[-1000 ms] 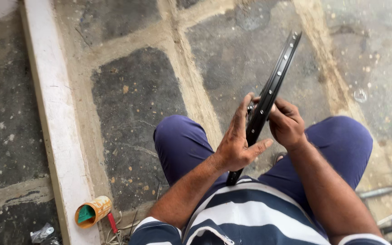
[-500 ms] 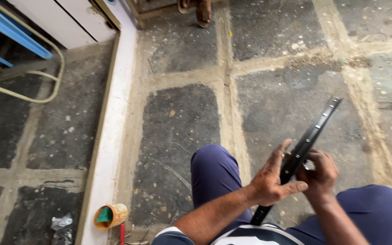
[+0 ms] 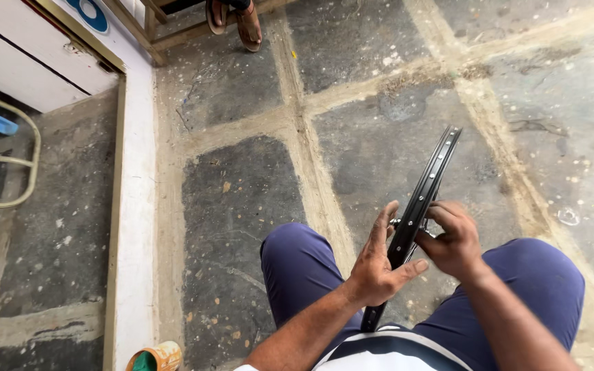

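Black wheel rim point(image 3: 426, 189) stands edge-on between both hands point(image 3: 379, 264) over bare stone floor point(image 3: 242, 206).

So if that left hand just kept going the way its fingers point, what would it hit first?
The left hand already rests against the black wheel rim. Beyond its fingertips, probably only the stone floor, though depth is hard to judge.

Black wheel rim point(image 3: 422, 199) now more upright

Black wheel rim point(image 3: 426, 194), navy blue trousers point(image 3: 304, 268), navy-and-white striped shirt point(image 3: 386, 350), grey stone floor point(image 3: 242, 206) with sandy joints (speckled pale), white curb point(image 3: 135, 227), orange can point(image 3: 156, 358), brown sandal point(image 3: 247, 24)
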